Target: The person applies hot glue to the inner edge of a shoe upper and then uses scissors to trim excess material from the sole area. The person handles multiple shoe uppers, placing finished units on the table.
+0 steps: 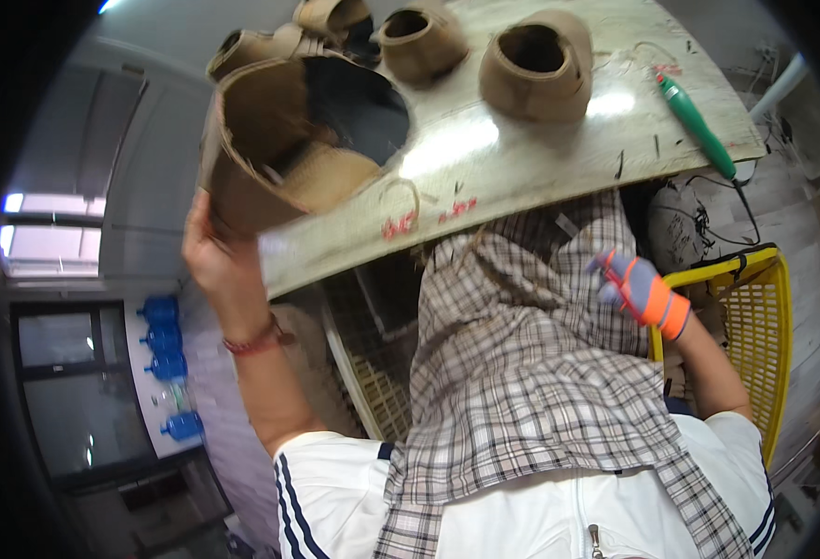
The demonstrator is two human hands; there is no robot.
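My left hand is closed on the near left edge of a tan shoe upper, its hollow side turned up. Black lining and a woven tan patch show inside it. This upper is tilted over the left end of the worktable. In a grey-purple and orange glove, my right hand hovers over my plaid apron, away from the table. Its fingers are curled around something thin and red, too small to make out.
More tan uppers stand along the table's far side. A green corded hand tool lies at the right end. Beside my right arm is a yellow plastic basket holding tan pieces. Blue water bottles line the left wall.
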